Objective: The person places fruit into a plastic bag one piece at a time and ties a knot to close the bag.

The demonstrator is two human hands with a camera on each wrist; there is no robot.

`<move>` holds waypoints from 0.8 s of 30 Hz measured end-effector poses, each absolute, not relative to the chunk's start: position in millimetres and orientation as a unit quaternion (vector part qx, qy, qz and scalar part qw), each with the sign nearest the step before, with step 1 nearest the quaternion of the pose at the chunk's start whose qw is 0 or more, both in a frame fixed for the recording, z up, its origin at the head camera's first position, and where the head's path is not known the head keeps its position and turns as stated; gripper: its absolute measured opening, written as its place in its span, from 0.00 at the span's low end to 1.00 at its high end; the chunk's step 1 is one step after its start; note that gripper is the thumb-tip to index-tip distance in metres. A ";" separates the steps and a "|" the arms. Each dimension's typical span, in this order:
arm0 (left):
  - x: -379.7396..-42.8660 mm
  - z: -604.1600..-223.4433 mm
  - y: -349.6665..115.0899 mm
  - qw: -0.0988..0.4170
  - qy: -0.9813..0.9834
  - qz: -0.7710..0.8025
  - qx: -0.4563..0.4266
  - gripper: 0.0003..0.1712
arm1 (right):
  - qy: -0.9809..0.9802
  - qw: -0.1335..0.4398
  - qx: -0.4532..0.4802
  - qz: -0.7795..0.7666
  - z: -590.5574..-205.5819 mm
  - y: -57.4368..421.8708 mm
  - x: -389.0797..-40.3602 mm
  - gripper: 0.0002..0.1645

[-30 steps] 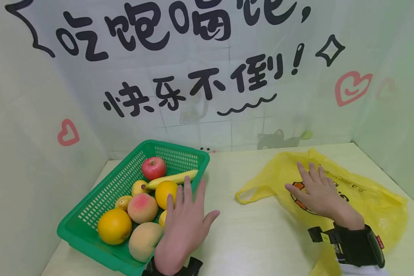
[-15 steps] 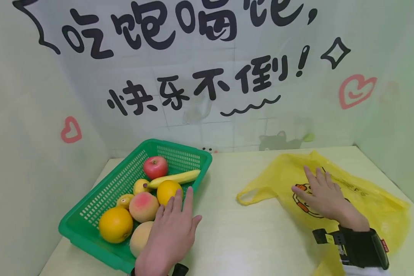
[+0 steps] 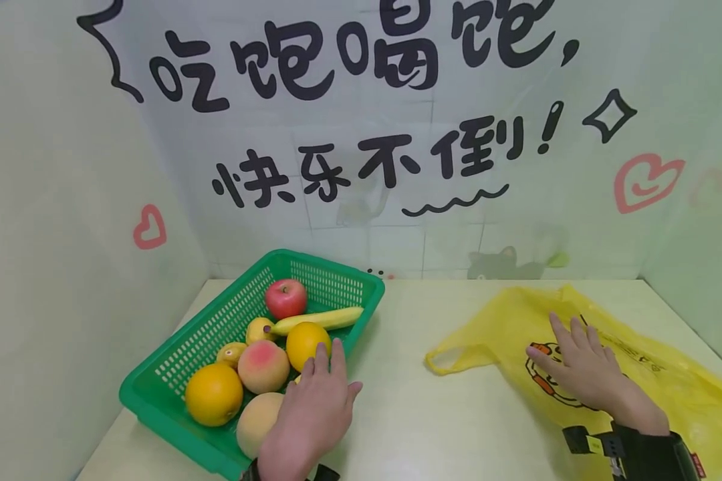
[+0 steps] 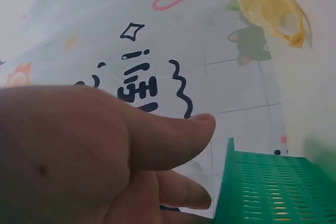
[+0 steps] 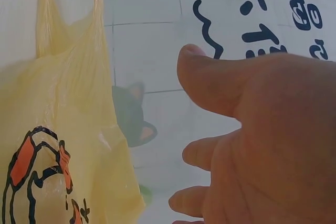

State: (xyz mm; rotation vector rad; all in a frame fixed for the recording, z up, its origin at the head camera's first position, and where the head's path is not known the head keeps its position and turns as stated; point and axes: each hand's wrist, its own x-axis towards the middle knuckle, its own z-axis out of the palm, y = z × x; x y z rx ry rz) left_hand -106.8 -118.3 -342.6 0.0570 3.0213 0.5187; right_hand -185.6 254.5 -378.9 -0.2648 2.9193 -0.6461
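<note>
- Left hand: fingers stretched out, released, and they're over the right side of the green basket, masking part of its near rim!
- Right hand: fingers spread, gripping nothing, above the yellow bag, partly covering its printed figure; contact, I can't tell.
- Just past the left fingertips, an orange; left of those fingers, a blushing peach, a pale peach partly behind the hand, and farther left another big orange.
- Beyond them, the banana, then the apple.
- Between the two sets of fingers, bare tabletop; farthest out, the lettered backdrop.
- Against a second ago: left fingers have drifted leftward, closer over the basket; bag and fruit keep their places!
</note>
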 end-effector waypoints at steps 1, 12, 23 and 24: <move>-108.1 -345.3 -117.4 0.035 0.985 0.168 0.016 0.41 | 0.970 0.072 -0.087 -0.216 -379.7 254.8 -185.5 0.56; -115.3 -364.6 -104.0 -0.049 0.986 0.159 0.008 0.40 | 0.970 0.103 -0.074 -0.205 -390.9 263.6 -191.5 0.58; -114.5 -369.5 -95.1 -0.132 0.985 0.104 0.028 0.39 | 0.964 0.157 -0.072 -0.202 -401.3 268.7 -200.0 0.59; -114.3 -369.4 -94.1 -0.129 0.986 0.106 0.029 0.39 | 0.962 0.164 -0.071 -0.205 -403.1 269.0 -200.8 0.59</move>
